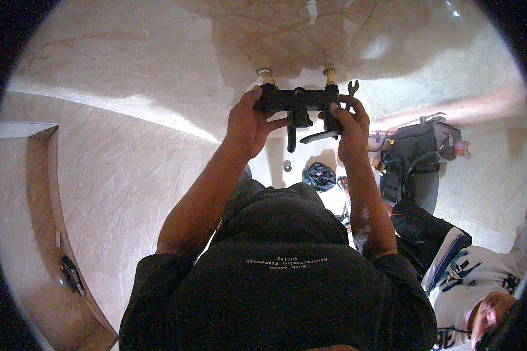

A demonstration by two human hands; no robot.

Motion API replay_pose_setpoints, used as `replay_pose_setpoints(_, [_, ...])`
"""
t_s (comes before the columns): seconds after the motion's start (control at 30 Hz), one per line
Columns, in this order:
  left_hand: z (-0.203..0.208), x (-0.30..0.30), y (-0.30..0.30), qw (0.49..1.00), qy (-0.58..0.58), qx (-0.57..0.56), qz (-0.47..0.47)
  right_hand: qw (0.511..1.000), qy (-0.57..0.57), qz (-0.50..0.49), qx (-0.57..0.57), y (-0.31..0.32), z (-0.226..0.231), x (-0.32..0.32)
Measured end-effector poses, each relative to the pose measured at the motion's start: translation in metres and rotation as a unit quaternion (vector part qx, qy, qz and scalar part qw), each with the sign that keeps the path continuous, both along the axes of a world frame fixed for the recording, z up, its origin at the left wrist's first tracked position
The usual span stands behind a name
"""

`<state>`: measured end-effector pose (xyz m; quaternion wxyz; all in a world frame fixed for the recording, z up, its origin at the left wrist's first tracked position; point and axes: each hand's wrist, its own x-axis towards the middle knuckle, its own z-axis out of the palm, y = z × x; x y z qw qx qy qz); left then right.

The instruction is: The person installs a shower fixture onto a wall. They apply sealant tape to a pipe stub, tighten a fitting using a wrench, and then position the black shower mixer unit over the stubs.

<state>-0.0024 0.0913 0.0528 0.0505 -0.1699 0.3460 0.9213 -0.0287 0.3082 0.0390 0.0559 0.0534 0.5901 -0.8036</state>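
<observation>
Up at the tiled wall, a black mixer tap (301,99) with lever handles is held level by both hands. Its two ends meet brass fittings that stick out of the wall, the left fitting (265,76) and the right fitting (330,76); whether they are joined cannot be made out. My left hand (246,126) is closed round the tap's left end, thumb up at the top. My right hand (353,131) grips the right end. An open-ended spanner (353,90) juts up from behind its fingers, which appear to hold it too.
A dark toilet or cistern (416,158) with hoses stands to the right. Near it, a person in a white shirt (474,269) is low down at the right edge. A black plastic bag (319,176) lies on the floor below. Tools lie in a recessed wall niche (73,275) at left.
</observation>
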Motion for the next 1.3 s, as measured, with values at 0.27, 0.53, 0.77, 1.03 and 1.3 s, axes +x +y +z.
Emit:
replay_pose_setpoints(0.27, [-0.013,0.001,-0.005,0.999,-0.025,0.017,-0.018,1.0,0.003,0.01,-0.025,0.003,-0.005,-0.005])
replay_pose_setpoints(0.53, [-0.004,0.002,-0.006,0.999,-0.023,0.01,-0.03,1.0,-0.01,0.008,0.006,0.002,0.004,-0.004])
replay_pose_setpoints(0.77, [-0.007,-0.001,-0.013,0.998,-0.026,0.011,-0.047,1.0,-0.002,0.005,-0.003,0.002,-0.013,-0.004])
replay_pose_setpoints(1.03, [0.003,-0.006,-0.016,0.995,-0.034,-0.042,-0.09,1.0,-0.005,0.013,-0.006,0.003,-0.008,-0.004])
replay_pose_setpoints(1.3, [-0.009,-0.013,-0.021,0.995,-0.038,-0.037,-0.08,1.0,0.008,0.013,-0.022,0.0,-0.007,-0.003])
